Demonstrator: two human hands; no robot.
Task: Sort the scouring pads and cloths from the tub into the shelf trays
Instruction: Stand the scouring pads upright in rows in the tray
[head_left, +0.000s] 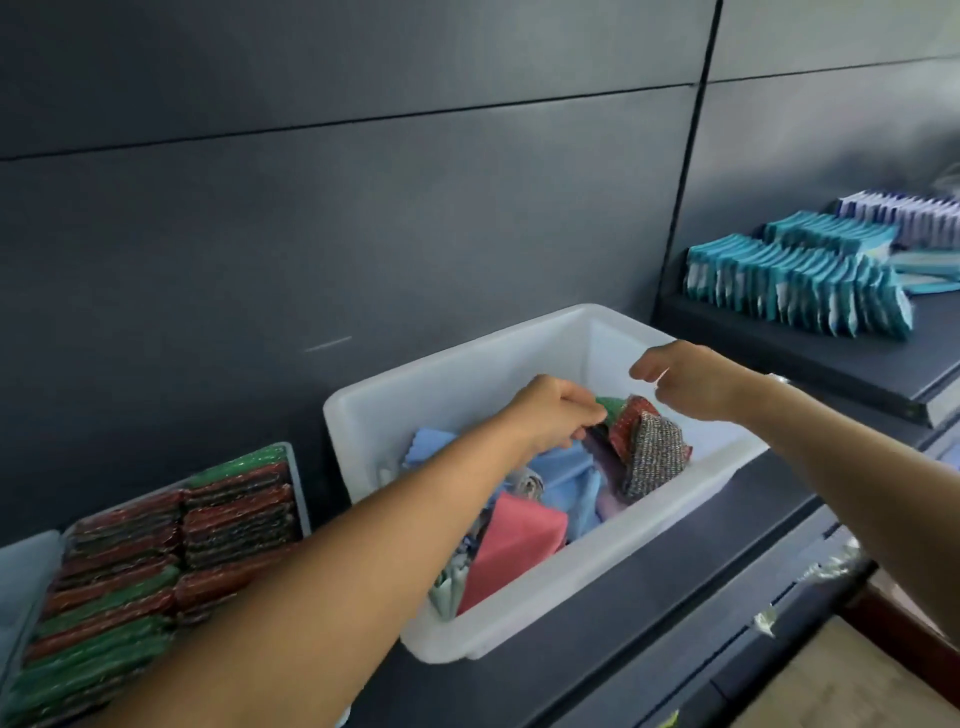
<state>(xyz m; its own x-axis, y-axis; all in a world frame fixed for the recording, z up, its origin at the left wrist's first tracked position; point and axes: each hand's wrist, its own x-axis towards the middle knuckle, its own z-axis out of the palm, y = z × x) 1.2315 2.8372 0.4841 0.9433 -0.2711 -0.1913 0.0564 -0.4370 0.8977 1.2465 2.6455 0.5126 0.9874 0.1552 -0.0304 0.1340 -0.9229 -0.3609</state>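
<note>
Head cam: white tub (452, 374) sits on the dark shelf (649, 613), against the back panel. Left hand (558, 415) is inside the tub, fingers curled, pinching the edge of a green scouring pad (612, 408). Right hand (696, 382) is just above the pile, fingers curled; can't tell if it pinches anything. Below it a red pad (626, 428) and a grey mesh pad (652, 462) stand on edge. Blue cloths (566, 467) and a pink cloth (514, 545) fill the rest. Tray (300, 467) left of the tub holds rows of red and green pads (156, 545). Teal packs (795, 280) are on the right-hand shelf.
</note>
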